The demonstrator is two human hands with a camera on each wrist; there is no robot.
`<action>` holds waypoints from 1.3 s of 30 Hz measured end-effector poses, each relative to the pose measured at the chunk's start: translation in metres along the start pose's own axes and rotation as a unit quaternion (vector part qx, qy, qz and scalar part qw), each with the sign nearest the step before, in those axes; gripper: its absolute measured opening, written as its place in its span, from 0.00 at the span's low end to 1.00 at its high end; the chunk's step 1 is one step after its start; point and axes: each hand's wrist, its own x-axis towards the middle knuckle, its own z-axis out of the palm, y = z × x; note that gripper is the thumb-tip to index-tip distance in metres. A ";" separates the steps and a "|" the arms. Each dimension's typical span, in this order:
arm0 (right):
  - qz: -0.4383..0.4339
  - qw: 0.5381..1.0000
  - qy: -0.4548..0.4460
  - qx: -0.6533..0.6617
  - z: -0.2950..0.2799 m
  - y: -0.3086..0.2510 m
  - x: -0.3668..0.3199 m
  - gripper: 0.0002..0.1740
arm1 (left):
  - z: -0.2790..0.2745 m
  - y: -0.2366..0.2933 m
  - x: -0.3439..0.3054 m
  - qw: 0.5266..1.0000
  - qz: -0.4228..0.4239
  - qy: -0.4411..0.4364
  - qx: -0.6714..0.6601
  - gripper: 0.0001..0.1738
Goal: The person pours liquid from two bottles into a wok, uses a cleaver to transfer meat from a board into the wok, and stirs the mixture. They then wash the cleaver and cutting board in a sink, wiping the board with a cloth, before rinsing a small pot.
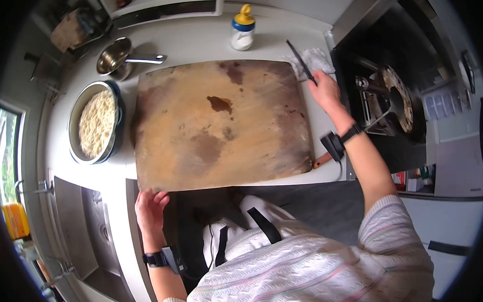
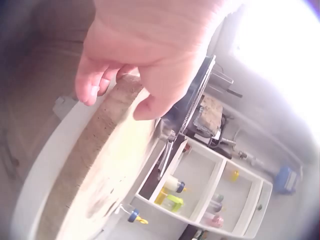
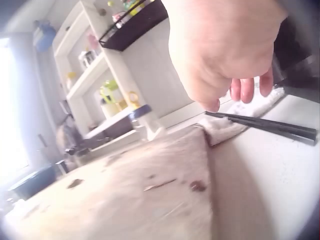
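Note:
At the near left corner of a large stained wooden board (image 1: 225,130), the left hand (image 1: 150,210) grips the edge. The left wrist view shows its thumb over the top face and its fingers on the outer side of the board (image 2: 107,145). The right hand (image 1: 326,92) is beyond the board's right edge, at the near end of black chopsticks (image 1: 301,61). In the right wrist view the fingers of the right hand (image 3: 227,55) hang loosely above the chopsticks (image 3: 270,126), thumb tip close to their thin end; whether it touches is unclear. A white cloth (image 3: 237,117) lies there.
Left of the board stand a pot of pale food (image 1: 97,124) and a metal saucepan (image 1: 113,57). A yellow-lidded jar (image 1: 243,31) is behind it. A wooden handle (image 1: 321,160) sticks out at the near right. The stove holds a pan (image 1: 404,100); a sink (image 1: 98,230) is at left.

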 end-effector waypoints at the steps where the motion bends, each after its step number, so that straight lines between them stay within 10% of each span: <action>1: 0.031 0.994 -0.090 0.051 0.004 0.004 -0.010 0.21 | -0.002 -0.002 0.005 0.996 -0.004 -0.002 -0.091 0.07; 4: 0.080 0.967 -0.221 0.101 0.024 0.003 -0.045 0.25 | 0.006 -0.002 0.010 0.995 0.010 0.030 -0.090 0.06; 15: 0.021 0.977 -0.142 0.155 0.005 -0.032 -0.066 0.22 | -0.015 -0.009 -0.041 0.998 -0.004 -0.002 -0.062 0.16; 31: 0.284 0.671 -0.462 0.506 0.006 -0.057 -0.141 0.29 | -0.072 -0.026 -0.149 0.991 0.053 0.027 -0.118 0.31; 39: 0.107 0.712 -0.407 0.563 0.034 -0.118 -0.220 0.24 | -0.181 -0.044 -0.174 0.974 0.166 0.000 -0.153 0.34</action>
